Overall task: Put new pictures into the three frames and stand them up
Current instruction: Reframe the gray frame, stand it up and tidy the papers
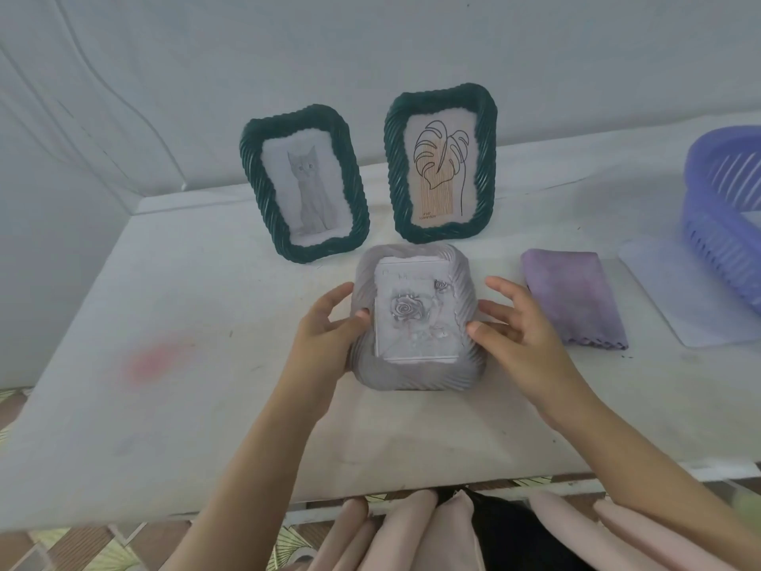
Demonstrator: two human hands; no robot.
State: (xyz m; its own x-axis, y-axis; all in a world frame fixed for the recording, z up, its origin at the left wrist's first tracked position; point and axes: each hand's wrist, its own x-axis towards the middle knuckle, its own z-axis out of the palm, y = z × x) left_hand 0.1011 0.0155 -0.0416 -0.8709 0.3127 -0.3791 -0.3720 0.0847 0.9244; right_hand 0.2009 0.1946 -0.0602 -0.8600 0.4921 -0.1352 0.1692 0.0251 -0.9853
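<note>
Both hands, the left hand (pixel 329 323) and right hand (pixel 523 327), clasp the sides of the grey frame (pixel 414 319), thumbs curled over its rim to pin the rose picture (pixel 416 313) in its recess, probably for seating, while beyond it the cat frame (pixel 304 183) and leaf frame (pixel 441 162) already stand propped upright.

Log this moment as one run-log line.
left hand: holds grey frame | right hand: at its right edge | rose picture: in | green frames standing: cat, leaf
</note>
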